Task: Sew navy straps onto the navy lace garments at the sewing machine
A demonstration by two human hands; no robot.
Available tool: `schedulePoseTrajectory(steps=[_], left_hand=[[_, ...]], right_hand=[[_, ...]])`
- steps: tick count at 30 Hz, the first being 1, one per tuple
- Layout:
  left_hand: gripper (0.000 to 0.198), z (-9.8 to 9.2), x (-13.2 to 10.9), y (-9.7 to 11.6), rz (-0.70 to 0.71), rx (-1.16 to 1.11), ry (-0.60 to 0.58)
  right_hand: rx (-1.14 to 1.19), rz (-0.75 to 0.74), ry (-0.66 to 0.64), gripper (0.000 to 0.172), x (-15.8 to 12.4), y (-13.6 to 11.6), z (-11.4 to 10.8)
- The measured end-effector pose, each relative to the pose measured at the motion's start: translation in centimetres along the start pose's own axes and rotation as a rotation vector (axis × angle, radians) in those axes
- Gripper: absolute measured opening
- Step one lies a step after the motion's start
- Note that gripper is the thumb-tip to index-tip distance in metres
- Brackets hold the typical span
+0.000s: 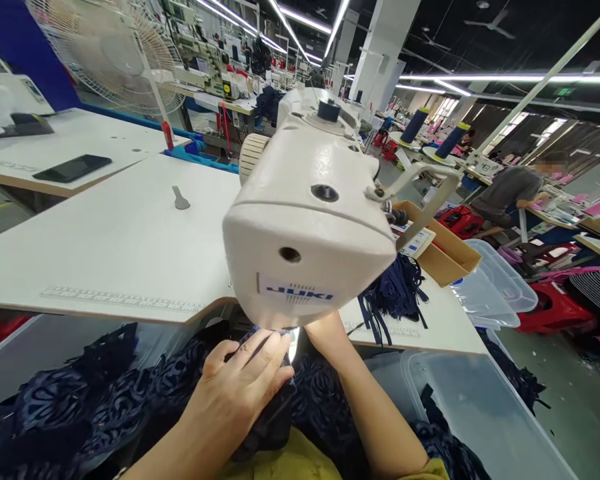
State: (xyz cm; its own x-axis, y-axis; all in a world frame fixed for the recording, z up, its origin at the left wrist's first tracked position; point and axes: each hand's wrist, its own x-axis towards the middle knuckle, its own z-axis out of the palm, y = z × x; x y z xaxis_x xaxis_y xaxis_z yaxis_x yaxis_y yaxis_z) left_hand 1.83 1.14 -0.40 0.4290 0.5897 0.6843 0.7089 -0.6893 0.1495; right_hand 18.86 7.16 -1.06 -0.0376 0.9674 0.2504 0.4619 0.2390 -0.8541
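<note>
A white sewing machine head [300, 267] marked JUKI fills the middle of the view and hides its needle area. Just below it, my left hand [247, 377] is closed on dark navy fabric [273, 423], its fingers bent and close together at the cloth's edge. My right hand [326, 331] reaches under the machine's right side. Its fingers are hidden behind the head, so what they hold does not show. Navy lace-patterned fabric [150, 387] hangs in front of my body and spreads to the left. A bright light shines between my hands.
A white table [130, 247] bears a small metal piece [181, 199] and a printed ruler. Navy strips [397, 293] lie right of the machine, near a cardboard box [445, 257]. Clear plastic bins [480, 393] flank me. A phone [73, 168] and fan [115, 53] are at left.
</note>
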Motion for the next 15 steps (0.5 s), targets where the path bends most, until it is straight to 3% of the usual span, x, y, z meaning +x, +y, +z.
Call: schedulePoseTrajectory(steps=[5, 15], left_hand=[[0.022, 0.24, 0.21, 0.33, -0.005, 0.071, 0.033], [0.024, 0.36, 0.21, 0.93, 0.009, 0.164, 0.034]], right_hand=[[0.001, -0.057, 0.061, 0.018, 0.36, 0.27, 0.61], [-0.006, -0.083, 0.034, 0.025, 0.21, 0.06, 0.93]])
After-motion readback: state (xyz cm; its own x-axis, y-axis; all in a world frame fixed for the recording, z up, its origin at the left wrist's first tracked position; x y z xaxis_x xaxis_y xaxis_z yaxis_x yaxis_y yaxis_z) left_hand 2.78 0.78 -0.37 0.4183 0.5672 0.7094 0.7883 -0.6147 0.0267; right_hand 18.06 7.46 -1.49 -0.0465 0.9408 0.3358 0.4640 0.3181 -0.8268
